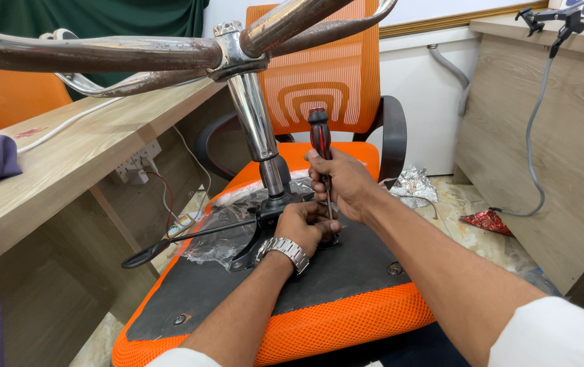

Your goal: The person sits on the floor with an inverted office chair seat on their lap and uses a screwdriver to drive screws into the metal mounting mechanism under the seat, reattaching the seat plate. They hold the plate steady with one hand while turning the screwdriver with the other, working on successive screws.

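Observation:
An orange office chair lies upside down, its black seat underside point(346, 272) facing up. My right hand point(343, 183) grips a red-and-black screwdriver point(319, 136) held upright, tip down near the black mechanism plate point(268, 217). My left hand point(305, 228), with a metal watch point(285, 250) on the wrist, rests at the screwdriver tip beside the plate, fingers curled; what it pinches is hidden. The chrome gas column point(254, 122) rises to the chrome star base point(136, 54) overhead.
A black lever point(170, 246) sticks out left from the mechanism over clear plastic wrap point(227, 228). A wooden desk point(81, 149) stands left, a wooden cabinet point(550, 149) right. A second orange chair point(333, 75) stands behind. Foil scraps point(414, 185) lie on the floor.

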